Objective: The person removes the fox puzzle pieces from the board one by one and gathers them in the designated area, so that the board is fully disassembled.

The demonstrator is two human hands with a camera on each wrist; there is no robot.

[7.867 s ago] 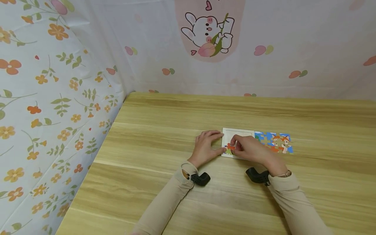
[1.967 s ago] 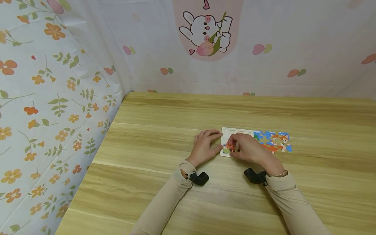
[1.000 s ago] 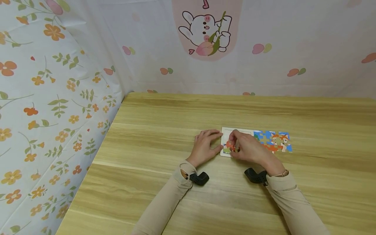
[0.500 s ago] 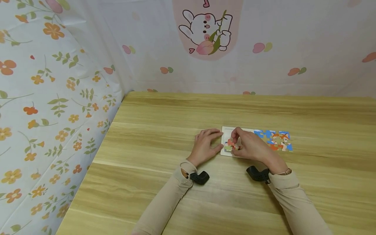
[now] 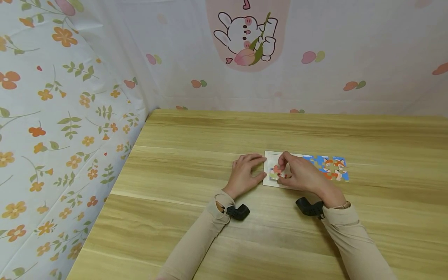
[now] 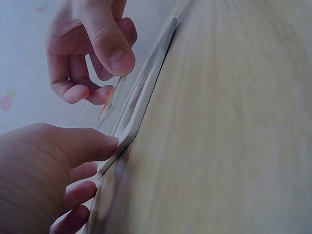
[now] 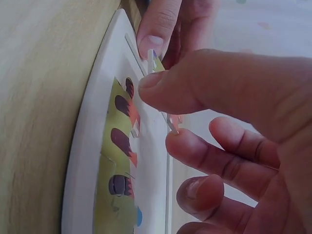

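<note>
My right hand (image 5: 303,175) pinches a jigsaw piece (image 5: 275,171) between thumb and finger, over the left part of a white puzzle board (image 5: 266,169). Red and green print shows on the piece, which is tilted up off the board in the right wrist view. Lower on the board, a printed strip (image 7: 113,146) with green ground and dark feet lies along one side of the frame. My left hand (image 5: 245,173) rests at the board's left edge, fingers spread, its thumb (image 6: 95,145) touching the corner. The right hand hides much of the board in the head view.
Directly right of the board, several fox-picture puzzle pieces (image 5: 338,170) lie on the wooden table (image 5: 196,155). A patterned white cloth (image 5: 175,62) hangs behind the table, with a floral one (image 5: 80,155) along the left.
Over the last second the right hand has shifted slightly right, and the pinched piece has come up and away from the board's left side. The left hand stays in place.
</note>
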